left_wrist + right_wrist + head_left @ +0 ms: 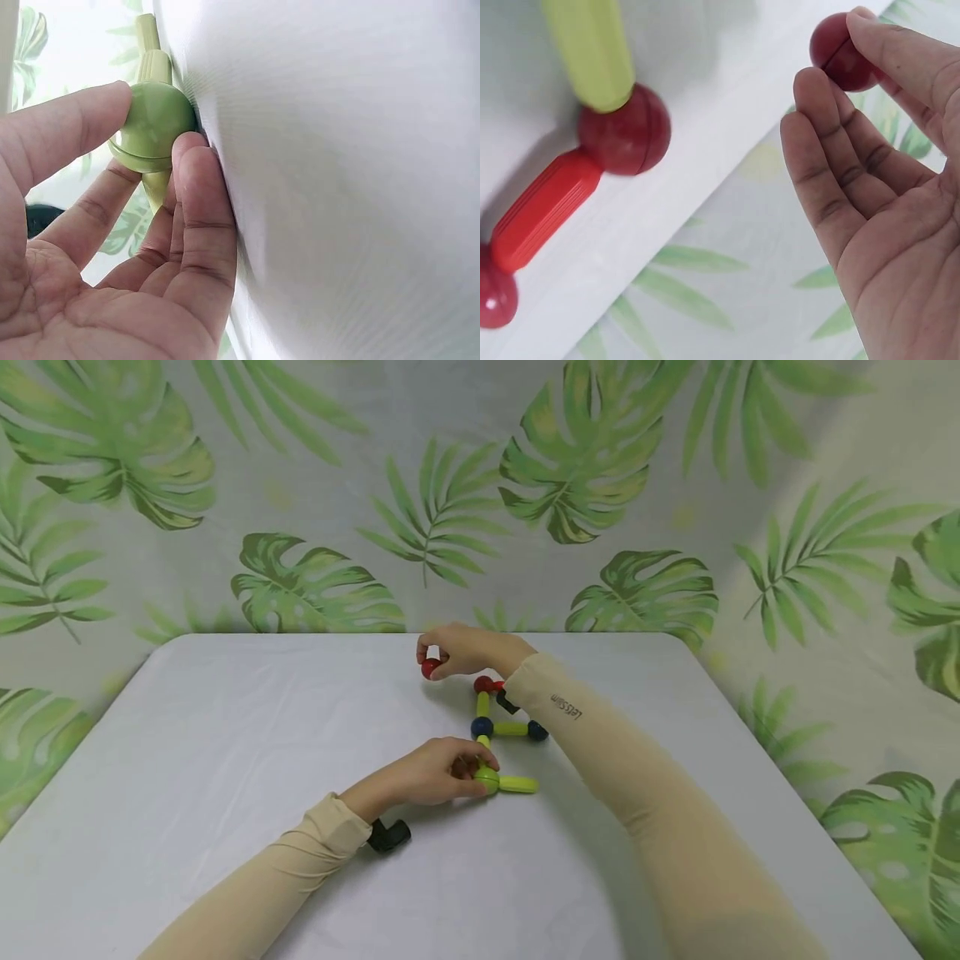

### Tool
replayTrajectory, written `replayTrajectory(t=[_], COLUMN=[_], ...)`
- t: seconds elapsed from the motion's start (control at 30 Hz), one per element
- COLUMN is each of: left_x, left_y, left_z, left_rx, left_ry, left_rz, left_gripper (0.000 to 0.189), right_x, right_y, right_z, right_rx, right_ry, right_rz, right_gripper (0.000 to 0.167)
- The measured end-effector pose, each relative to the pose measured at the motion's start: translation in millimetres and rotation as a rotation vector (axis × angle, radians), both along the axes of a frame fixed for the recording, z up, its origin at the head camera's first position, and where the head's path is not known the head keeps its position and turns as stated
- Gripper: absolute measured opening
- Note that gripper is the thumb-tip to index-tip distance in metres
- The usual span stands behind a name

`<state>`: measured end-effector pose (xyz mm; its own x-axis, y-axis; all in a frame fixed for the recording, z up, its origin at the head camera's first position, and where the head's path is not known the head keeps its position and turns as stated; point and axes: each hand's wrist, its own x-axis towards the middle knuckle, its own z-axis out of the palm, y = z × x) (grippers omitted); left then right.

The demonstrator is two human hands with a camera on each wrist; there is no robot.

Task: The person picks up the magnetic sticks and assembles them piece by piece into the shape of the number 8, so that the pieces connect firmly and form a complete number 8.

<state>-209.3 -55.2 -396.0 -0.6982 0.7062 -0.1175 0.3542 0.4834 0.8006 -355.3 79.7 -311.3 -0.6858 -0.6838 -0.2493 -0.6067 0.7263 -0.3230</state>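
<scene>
My left hand [431, 772] pinches a green ball [156, 120] between thumb and fingers, low at the white table. A lime rod [519, 785] sticks out to the right of that ball, and another leads away to a blue ball [482, 727]. From the blue ball, one lime rod [512, 728] runs right to a dark blue ball [537, 731]. A further rod [483, 704] reaches a red ball [626, 131], joined by a red rod [546, 211] to a second red ball [496, 296]. My right hand [467, 647] holds a separate red ball [840, 52] by its fingertips, left of the joined pieces.
The white table [247, 718] ends at a back edge just behind my right hand. A leaf-print cloth [450, 468] hangs behind it. Black wrist devices [390, 837] show under both sleeves, and the right sleeve [600, 743] covers part of the table.
</scene>
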Motion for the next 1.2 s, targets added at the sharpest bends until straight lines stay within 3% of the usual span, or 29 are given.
replayTrajectory(t=[0.37,0.63,1.2], left_x=[-0.8,0.8,-1.6], left_y=[2.2,3.0,2.3], left_z=[1.1,5.0,2.7], left_rx=[-0.025,-0.028,-0.023], left_ry=[-0.004,-0.003,-0.022], left_rz=[0.005,0.001,0.003], left_gripper=[0.022,0.022,0.023], right_x=[18.0,35.9,88.0], right_y=[49.1,84.0,135.3], right_z=[11.3,13.8,2.7], right_rx=[-0.092,-0.114,-0.076], right_ry=[-0.066,-0.06,-0.151], right_rz=[-0.063,-0.066,-0.123], right_gripper=[0.03,0.029,0.03])
